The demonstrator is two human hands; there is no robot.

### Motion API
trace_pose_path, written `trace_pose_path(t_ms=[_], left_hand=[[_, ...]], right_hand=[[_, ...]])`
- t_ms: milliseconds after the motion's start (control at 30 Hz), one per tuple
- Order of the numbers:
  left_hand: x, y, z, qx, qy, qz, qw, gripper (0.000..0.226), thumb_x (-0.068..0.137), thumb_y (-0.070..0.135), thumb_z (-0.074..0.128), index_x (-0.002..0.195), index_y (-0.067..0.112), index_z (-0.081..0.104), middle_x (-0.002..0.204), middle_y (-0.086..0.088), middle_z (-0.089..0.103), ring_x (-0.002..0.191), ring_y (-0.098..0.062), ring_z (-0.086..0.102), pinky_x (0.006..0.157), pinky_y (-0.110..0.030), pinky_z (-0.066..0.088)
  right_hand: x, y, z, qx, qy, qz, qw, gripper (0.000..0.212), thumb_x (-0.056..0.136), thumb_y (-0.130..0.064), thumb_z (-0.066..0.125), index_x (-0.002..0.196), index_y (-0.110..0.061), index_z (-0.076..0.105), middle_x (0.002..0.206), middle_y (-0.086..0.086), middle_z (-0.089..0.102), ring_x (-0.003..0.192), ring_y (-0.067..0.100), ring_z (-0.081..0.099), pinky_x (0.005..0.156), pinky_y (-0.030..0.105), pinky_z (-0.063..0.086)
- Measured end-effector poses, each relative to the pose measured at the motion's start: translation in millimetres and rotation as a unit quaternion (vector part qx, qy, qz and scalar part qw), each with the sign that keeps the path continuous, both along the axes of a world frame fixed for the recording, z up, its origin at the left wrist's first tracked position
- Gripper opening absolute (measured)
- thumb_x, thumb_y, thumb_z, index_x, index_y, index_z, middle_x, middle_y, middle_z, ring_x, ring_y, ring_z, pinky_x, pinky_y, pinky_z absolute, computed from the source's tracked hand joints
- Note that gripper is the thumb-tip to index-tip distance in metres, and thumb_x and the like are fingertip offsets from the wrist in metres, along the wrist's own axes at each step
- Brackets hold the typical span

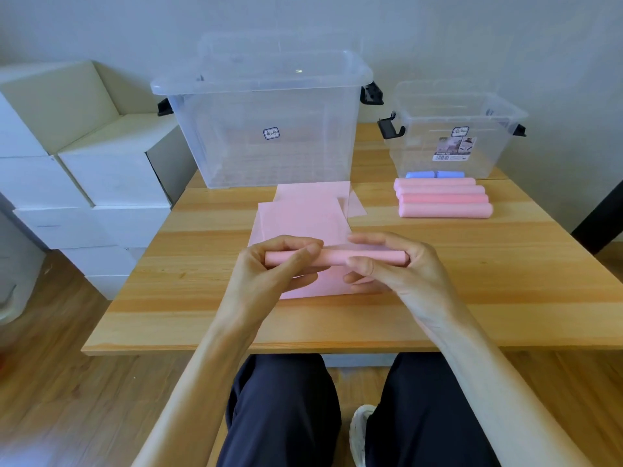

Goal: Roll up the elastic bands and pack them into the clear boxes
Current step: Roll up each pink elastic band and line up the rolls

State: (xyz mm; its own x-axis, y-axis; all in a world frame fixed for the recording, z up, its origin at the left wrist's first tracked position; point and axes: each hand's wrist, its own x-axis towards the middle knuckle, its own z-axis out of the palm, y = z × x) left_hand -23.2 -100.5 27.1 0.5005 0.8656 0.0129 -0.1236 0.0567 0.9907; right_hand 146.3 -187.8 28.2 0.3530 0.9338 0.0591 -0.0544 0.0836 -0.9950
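Pink rolled band (337, 258) sits dead centre of the desk (472, 281), held just above it by both your hands, long axis running 9 to 3 o'clock. Your left hand (269, 274) grips the 9 o'clock end, fingers (296, 246) curled over the top and thumb under, pinching the roll. Your right hand (401, 264) grips the 3 o'clock end the same way, fingers wrapped round it, thumb in front. Unrolled tail of the band (303, 214) lies flat on the desk, stretching toward 12 o'clock, overlapping more flat pink sheet there. Large clear box (263, 129) stands at 12 o'clock, lid off, nothing visible inside. Small clear box (455, 133) is at 2 o'clock, black latches hanging open. Four finished pink rolls (443, 202) lie side by side, touching, just in front of the small box, and a blue roll (435, 174) lies between them and the box wall. White cartons (84, 183) are stacked off the desk at 10 o'clock.
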Motion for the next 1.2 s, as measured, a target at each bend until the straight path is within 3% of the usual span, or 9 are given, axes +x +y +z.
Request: trace_pose_path(t_ms=[133, 233, 333, 467, 633, 733, 867, 1033, 1200], left_hand=[[1.7, 2.4, 1.7, -0.017, -0.027, -0.002, 0.999, 0.018, 0.074, 0.024, 0.073, 0.085, 0.011, 0.078, 0.095, -0.005, 0.077, 0.094, -0.017, 0.073, 0.075, -0.021, 0.057], [3.2, 3.8, 1.9, -0.026, -0.038, 0.019, 0.999, 0.019, 0.073, 0.024, 0.073, 0.086, 0.011, 0.078, 0.093, -0.005, 0.077, 0.09, -0.015, 0.073, 0.072, -0.018, 0.057], [2.2, 5.9, 1.3, -0.034, -0.028, 0.024, 0.999, 0.023, 0.075, 0.026, 0.073, 0.091, 0.01, 0.077, 0.097, -0.005, 0.077, 0.092, -0.016, 0.073, 0.072, -0.019, 0.057], [-0.9, 7.4, 0.8, -0.025, -0.019, -0.019, 0.999, 0.027, 0.074, 0.026, 0.072, 0.094, 0.008, 0.075, 0.102, -0.007, 0.077, 0.099, -0.018, 0.073, 0.078, -0.022, 0.058], [-0.5, 7.5, -1.5, -0.023, -0.011, 0.001, 1.0, 0.019, 0.075, 0.022, 0.073, 0.09, 0.011, 0.076, 0.098, -0.003, 0.077, 0.097, -0.02, 0.073, 0.073, -0.02, 0.057], [-1.7, 7.9, -0.7, -0.03, 0.001, -0.026, 0.999, 0.025, 0.076, 0.025, 0.07, 0.096, 0.01, 0.075, 0.101, -0.005, 0.077, 0.096, -0.021, 0.074, 0.074, -0.022, 0.058], [-3.6, 7.7, 0.3, -0.054, -0.006, -0.066, 0.996, 0.028, 0.077, 0.026, 0.067, 0.098, 0.009, 0.075, 0.105, -0.006, 0.076, 0.096, -0.023, 0.074, 0.075, -0.022, 0.059], [-4.7, 7.6, -4.3, -0.042, -0.013, -0.035, 0.998, 0.027, 0.076, 0.024, 0.068, 0.099, 0.011, 0.076, 0.107, -0.005, 0.076, 0.103, -0.021, 0.072, 0.077, -0.022, 0.058], [-6.1, 3.1, -4.3, -0.016, -0.014, -0.042, 0.999, 0.024, 0.071, 0.022, 0.074, 0.093, 0.015, 0.079, 0.104, -0.007, 0.076, 0.099, -0.019, 0.072, 0.08, -0.024, 0.058]], right_hand=[[-0.9, 3.7, 0.2, 0.004, 0.007, -0.018, 1.0, 0.018, 0.076, -0.017, 0.077, 0.092, -0.011, 0.078, 0.079, 0.014, 0.076, 0.062, 0.025, 0.073, 0.058, 0.029, 0.059], [-3.3, 5.5, 1.1, 0.002, 0.013, -0.009, 1.0, 0.025, 0.075, -0.026, 0.075, 0.097, -0.013, 0.077, 0.08, 0.014, 0.076, 0.065, 0.027, 0.074, 0.061, 0.03, 0.061], [-4.1, 8.1, 0.7, 0.009, 0.006, -0.008, 1.0, 0.029, 0.076, -0.017, 0.077, 0.104, -0.017, 0.075, 0.08, 0.01, 0.077, 0.073, 0.026, 0.075, 0.064, 0.03, 0.061], [-3.3, 10.1, -0.6, 0.015, 0.016, -0.037, 0.999, 0.02, 0.075, -0.022, 0.076, 0.094, -0.015, 0.078, 0.079, 0.009, 0.076, 0.065, 0.025, 0.074, 0.059, 0.029, 0.06], [-2.6, 7.1, 0.9, -0.012, 0.007, 0.0, 1.0, 0.029, 0.074, -0.025, 0.077, 0.101, -0.017, 0.077, 0.079, 0.014, 0.076, 0.072, 0.027, 0.075, 0.063, 0.029, 0.06], [-2.4, 7.8, 0.6, 0.005, -0.006, -0.011, 1.0, 0.021, 0.075, -0.018, 0.077, 0.095, -0.016, 0.078, 0.072, 0.013, 0.075, 0.064, 0.023, 0.074, 0.058, 0.026, 0.058], [-3.2, 8.3, -0.3, 0.008, 0.005, -0.027, 1.0, 0.021, 0.076, -0.024, 0.075, 0.094, -0.013, 0.078, 0.077, 0.011, 0.076, 0.061, 0.023, 0.073, 0.054, 0.027, 0.058], [-3.6, 4.7, 0.5, 0.002, 0.002, 0.01, 1.0, 0.031, 0.072, -0.022, 0.077, 0.102, -0.016, 0.076, 0.077, 0.012, 0.076, 0.071, 0.026, 0.075, 0.062, 0.029, 0.06], [-5.5, 3.7, -3.2, 0.01, 0.009, -0.022, 1.0, 0.024, 0.078, -0.025, 0.073, 0.097, -0.01, 0.076, 0.076, 0.013, 0.075, 0.062, 0.025, 0.073, 0.056, 0.028, 0.059]])
